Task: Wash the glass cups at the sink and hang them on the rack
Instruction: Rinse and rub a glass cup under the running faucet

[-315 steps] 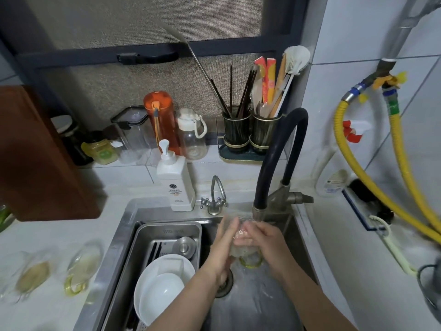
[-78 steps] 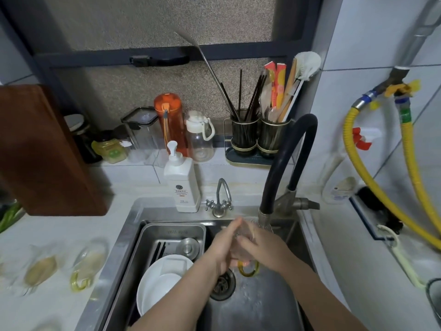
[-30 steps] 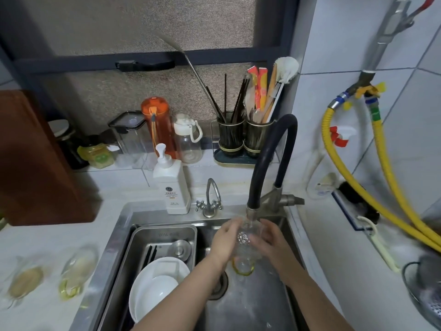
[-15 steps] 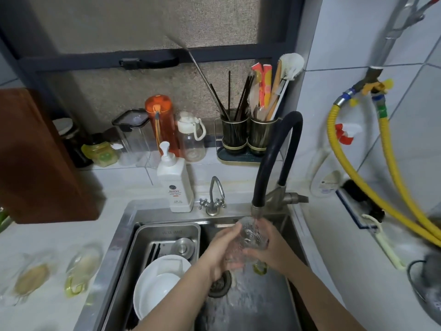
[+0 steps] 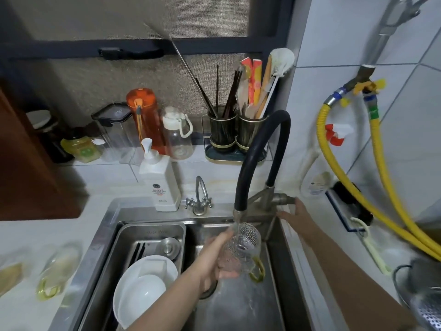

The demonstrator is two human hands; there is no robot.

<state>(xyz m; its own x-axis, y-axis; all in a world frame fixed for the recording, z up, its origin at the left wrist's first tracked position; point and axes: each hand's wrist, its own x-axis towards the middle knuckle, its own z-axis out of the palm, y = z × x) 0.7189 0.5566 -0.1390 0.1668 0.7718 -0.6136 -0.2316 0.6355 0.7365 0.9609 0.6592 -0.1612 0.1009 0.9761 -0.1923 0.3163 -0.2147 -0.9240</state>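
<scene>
Gripping the textured glass cup (image 5: 242,250) under the faucet spout (image 5: 238,212), the left hand (image 5: 212,261) wraps its body. The right hand (image 5: 297,217), fingers extended, touches the faucet lever (image 5: 282,199), apart from the cup.

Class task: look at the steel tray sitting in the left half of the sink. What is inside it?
Inside the steel tray lie white dishes, a round metal lid and dark chopsticks. The dishes cover the tray's floor and whatever lies beneath.

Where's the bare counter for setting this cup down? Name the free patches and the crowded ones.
Free: the white counter between the brown board and the sink rim, and the strip before the soap dispenser. Crowded: two glass cups lie at far left; bottles fill the back ledge; the right counter holds the hoses.
</scene>
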